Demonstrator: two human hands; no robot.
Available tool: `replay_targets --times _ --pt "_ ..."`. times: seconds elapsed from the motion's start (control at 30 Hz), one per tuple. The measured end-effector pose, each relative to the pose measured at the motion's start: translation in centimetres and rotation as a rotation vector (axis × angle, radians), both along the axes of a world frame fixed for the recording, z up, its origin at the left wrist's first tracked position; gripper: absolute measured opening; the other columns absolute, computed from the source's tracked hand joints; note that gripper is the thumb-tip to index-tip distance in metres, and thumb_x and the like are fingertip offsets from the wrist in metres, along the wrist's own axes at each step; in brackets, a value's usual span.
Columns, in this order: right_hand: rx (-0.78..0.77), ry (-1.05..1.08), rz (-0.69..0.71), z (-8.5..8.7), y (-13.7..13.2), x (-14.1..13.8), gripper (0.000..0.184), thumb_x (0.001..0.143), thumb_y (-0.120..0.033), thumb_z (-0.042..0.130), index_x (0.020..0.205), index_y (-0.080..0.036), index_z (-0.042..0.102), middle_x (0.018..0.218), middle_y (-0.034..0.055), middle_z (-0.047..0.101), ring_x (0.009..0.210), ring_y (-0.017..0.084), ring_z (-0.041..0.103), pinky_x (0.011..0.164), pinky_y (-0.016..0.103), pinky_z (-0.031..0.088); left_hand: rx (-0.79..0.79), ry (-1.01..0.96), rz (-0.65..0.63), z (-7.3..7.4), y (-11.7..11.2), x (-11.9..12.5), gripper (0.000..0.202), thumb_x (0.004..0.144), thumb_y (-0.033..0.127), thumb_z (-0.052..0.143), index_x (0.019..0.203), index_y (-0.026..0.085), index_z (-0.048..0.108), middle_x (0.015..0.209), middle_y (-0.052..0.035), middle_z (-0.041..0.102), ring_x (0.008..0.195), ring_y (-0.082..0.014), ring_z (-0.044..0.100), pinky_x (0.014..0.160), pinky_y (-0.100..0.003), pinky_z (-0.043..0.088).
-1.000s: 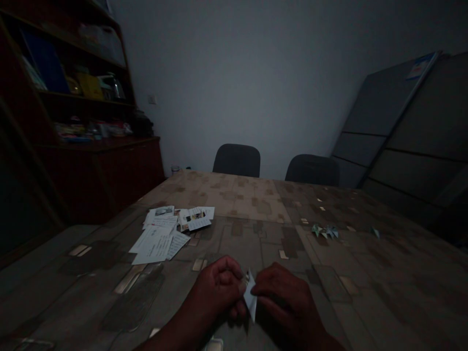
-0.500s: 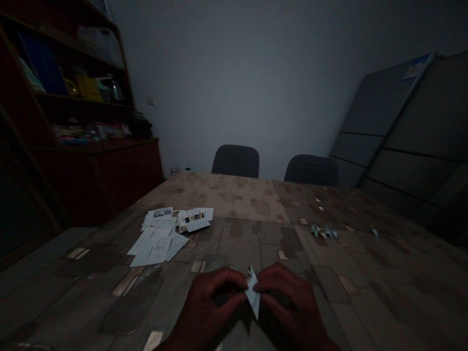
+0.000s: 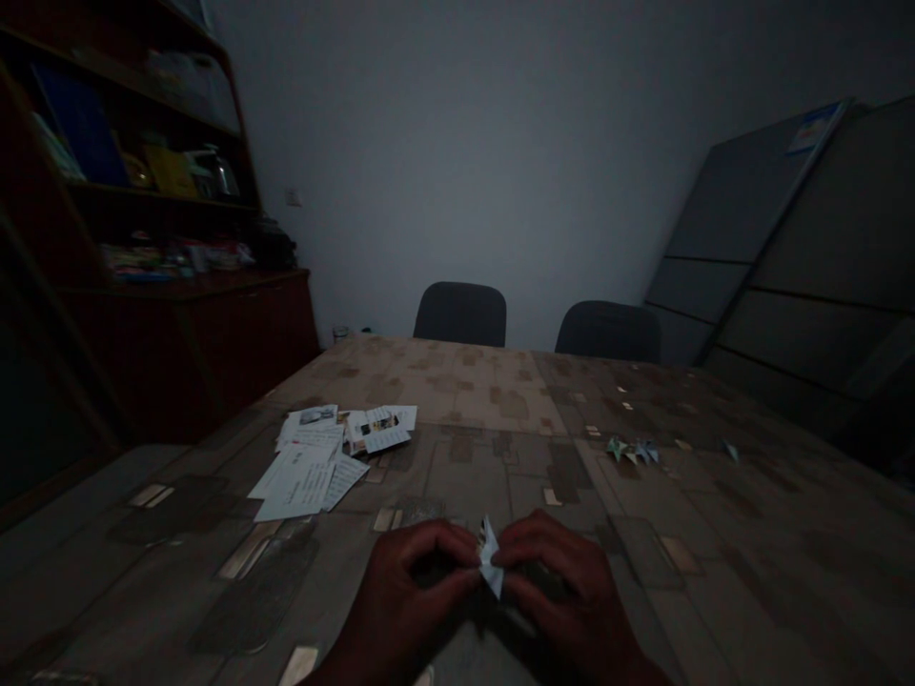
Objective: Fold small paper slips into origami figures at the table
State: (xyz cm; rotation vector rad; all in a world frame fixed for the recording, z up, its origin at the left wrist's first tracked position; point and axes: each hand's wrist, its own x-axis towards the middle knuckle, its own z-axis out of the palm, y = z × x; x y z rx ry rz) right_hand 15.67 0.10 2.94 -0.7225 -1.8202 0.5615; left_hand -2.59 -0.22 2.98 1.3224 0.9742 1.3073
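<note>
Between my two hands is a small piece of folded white paper (image 3: 491, 564), pointed at its top and bottom, with dark print near the upper tip. My left hand (image 3: 421, 581) pinches it from the left with thumb and forefinger. From the right, my right hand (image 3: 558, 581) grips its other side in the same kind of pinch. Both hands are just above the patterned tablecloth (image 3: 493, 419). The finer folds of the paper are too dim to make out.
Loose printed papers (image 3: 300, 481) lie in a pile to the left. On the right are small folded paper pieces (image 3: 633, 451) and another single folded piece (image 3: 730, 450). Two dark chairs (image 3: 461, 312) stand behind the table, and a drinking glass (image 3: 340, 333) is at its far left corner.
The lower point of the folded paper has become shorter, as if bent or turned upward. Both hands keep hold of it and have barely shifted.
</note>
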Motion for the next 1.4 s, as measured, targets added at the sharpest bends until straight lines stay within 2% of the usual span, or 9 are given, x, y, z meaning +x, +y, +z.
replay_targets --times 0.13,0.27,0.37,0.47,0.63,0.93,1.23,1.4 --pt "-0.158 0.047 -0.006 0.1 0.0 -0.3 0.009 0.078 -0.01 0.07 0.076 -0.017 0.076 0.074 0.0044 0.071 0.069 0.016 0.067 0.065 0.024 0.05 -0.096 -0.05 -0.018 -0.5 0.4 0.1 0.009 0.061 0.012 0.075 0.055 0.017 0.07 0.062 -0.0027 0.071 0.06 -0.0156 0.064 0.057 -0.024 0.049" --pt "-0.374 0.099 -0.026 -0.1 0.0 -0.5 0.012 0.076 -0.018 0.068 0.064 -0.016 0.069 0.067 0.0032 0.067 0.065 0.017 0.063 0.062 0.026 0.048 -0.151 -0.087 -0.024 -1.2 0.8 0.2 0.014 0.061 0.017 0.077 0.053 0.015 0.066 0.056 -0.0027 0.07 0.051 -0.014 0.062 0.05 -0.023 0.047" --pt "-0.527 0.154 -0.019 -0.6 0.1 -0.4 0.015 0.077 -0.022 0.069 0.064 -0.016 0.063 0.067 0.0023 0.064 0.065 0.017 0.06 0.062 0.027 0.047 -0.219 -0.114 -0.023 -1.4 0.9 0.3 0.018 0.064 0.021 0.079 0.055 0.015 0.065 0.054 -0.0035 0.071 0.046 -0.0127 0.061 0.045 -0.022 0.046" --pt "-0.59 0.182 0.0 -0.9 0.2 -0.3 0.015 0.077 -0.027 0.069 0.068 -0.017 0.062 0.068 0.0013 0.062 0.066 0.017 0.058 0.063 0.027 0.045 -0.257 -0.133 -0.028 -1.3 0.7 0.3 0.021 0.063 0.022 0.081 0.055 0.014 0.064 0.052 -0.0032 0.071 0.044 -0.0117 0.061 0.046 -0.021 0.046" --pt "-0.616 0.17 -0.045 -1.0 0.1 -0.4 0.023 0.081 -0.037 0.065 0.07 -0.017 0.06 0.064 -0.0012 0.055 0.063 0.015 0.052 0.059 0.026 0.04 -0.298 -0.162 -0.031 -1.4 0.7 0.5 0.023 0.061 0.025 0.082 0.056 0.015 0.062 0.049 -0.0025 0.069 0.041 -0.0105 0.059 0.043 -0.02 0.045" --pt "-0.618 0.159 -0.084 -1.3 -0.2 -1.1 0.019 0.077 -0.029 0.07 0.067 -0.017 0.059 0.061 -0.0033 0.054 0.058 0.013 0.048 0.055 0.024 0.037 -0.33 -0.156 -0.031 -2.9 1.2 0.7 0.029 0.058 0.031 0.083 0.056 0.016 0.058 0.044 -0.0011 0.066 0.037 -0.0099 0.057 0.039 -0.018 0.043" --pt "-0.682 0.134 -0.091 -1.6 -0.2 -1.2 0.019 0.075 -0.028 0.067 0.067 -0.019 0.053 0.057 -0.0059 0.048 0.052 0.01 0.042 0.051 0.021 0.032 -0.349 -0.115 -0.044 -1.6 0.6 0.9 0.027 0.062 0.024 0.081 0.057 0.017 0.056 0.043 -0.0001 0.066 0.035 -0.0087 0.056 0.038 -0.017 0.044" --pt "-0.707 0.187 -0.091 -1.7 -0.2 -1.5 0.018 0.073 -0.025 0.067 0.068 -0.02 0.05 0.057 -0.0067 0.048 0.052 0.01 0.042 0.051 0.021 0.031 -0.388 -0.117 -0.052 -2.4 0.9 1.0 0.029 0.061 0.027 0.082 0.059 0.017 0.055 0.042 0.0007 0.066 0.032 -0.0097 0.056 0.036 -0.018 0.045"
